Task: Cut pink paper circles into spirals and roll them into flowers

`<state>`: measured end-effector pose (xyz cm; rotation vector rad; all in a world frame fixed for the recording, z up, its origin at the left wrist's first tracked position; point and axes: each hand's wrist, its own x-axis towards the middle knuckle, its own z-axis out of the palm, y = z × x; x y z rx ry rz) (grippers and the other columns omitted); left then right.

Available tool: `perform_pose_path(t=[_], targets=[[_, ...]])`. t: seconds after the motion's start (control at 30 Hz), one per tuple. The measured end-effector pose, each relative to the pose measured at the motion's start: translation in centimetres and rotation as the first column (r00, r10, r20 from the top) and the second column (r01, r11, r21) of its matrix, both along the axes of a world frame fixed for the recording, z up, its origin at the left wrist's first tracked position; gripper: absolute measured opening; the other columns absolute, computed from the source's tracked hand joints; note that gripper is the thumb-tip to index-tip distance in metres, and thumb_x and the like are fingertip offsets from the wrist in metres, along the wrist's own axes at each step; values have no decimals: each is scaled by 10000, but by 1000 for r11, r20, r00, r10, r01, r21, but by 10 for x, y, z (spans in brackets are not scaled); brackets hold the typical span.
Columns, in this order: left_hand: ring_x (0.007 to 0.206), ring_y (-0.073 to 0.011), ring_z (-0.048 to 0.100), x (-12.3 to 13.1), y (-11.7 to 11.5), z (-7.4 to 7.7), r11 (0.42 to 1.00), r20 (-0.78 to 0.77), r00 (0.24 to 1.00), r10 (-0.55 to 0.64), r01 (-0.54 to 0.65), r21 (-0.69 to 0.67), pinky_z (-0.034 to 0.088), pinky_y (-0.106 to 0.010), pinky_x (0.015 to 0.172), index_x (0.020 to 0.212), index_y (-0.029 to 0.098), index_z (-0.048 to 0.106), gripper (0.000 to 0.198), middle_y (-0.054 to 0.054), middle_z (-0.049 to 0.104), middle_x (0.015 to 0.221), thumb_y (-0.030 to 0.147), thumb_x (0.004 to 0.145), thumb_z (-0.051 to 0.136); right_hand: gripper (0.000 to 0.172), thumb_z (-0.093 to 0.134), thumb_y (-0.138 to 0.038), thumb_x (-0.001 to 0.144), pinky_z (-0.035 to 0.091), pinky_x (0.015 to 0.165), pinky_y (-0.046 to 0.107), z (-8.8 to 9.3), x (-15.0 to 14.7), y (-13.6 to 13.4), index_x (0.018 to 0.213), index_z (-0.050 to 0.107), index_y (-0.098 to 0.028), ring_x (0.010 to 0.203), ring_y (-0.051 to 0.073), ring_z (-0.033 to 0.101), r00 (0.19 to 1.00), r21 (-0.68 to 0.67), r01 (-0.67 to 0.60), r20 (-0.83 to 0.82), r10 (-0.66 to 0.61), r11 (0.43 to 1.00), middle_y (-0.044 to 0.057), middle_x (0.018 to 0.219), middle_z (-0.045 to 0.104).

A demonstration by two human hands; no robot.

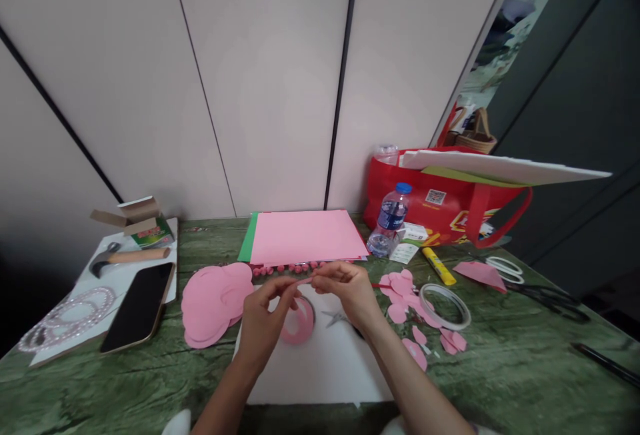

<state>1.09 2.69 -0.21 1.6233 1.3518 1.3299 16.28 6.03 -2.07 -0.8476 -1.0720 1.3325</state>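
Both my hands meet over a white sheet (pixel 320 368) at the table's middle. My left hand (pixel 265 315) and my right hand (pixel 345 292) pinch the two ends of a thin pink paper strip (pixel 303 280); the strip curls down into a spiral loop (pixel 300 325) above the sheet. A row of small rolled pink paper buds (pixel 287 268) lies just beyond my fingers. A pile of pink paper circles (pixel 213 302) sits to the left, loose pink petals (pixel 403 292) to the right. Small scissors (pixel 336 318) lie on the sheet beneath my right hand.
Pink and green paper sheets (pixel 307 235) lie at the back. A phone (pixel 140 305), hammer (pixel 127 258), bead string (pixel 70 312) and small box (pixel 145 222) sit left. A water bottle (pixel 390 218), red bag (pixel 450 205), glue stick (pixel 439 266), tape ring (pixel 445 305) and black scissors (pixel 550 298) sit right.
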Motion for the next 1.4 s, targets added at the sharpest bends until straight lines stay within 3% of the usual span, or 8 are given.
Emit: perform_pose_path(t=[0.43,0.8,1.4], targets=[[580,-131,571,-1,2,-2,994,44,996,-75,78,-71,467,-247,610,761,155,624,177,-18,631,636,311,731,547,108,749,-188,507,445,463,204,-8,0,4,563,660,-162,470,96,550,1000,6,-11,16,11,1000,-3,526,643],[573,-133,591,-4,7,-8,993,108,994,-13,26,-112,471,-232,575,800,150,628,196,-12,641,614,315,719,561,186,742,-258,552,501,649,278,-12,0,5,697,693,-152,599,138,621,995,-95,-97,-32,94,991,30,622,679],[582,-126,574,-4,8,-13,990,110,993,-49,63,-124,465,-243,601,823,141,609,192,-20,631,653,301,735,550,166,744,-190,538,494,556,221,-14,0,5,674,657,-151,541,110,609,994,-86,-93,-65,87,992,2,580,667]])
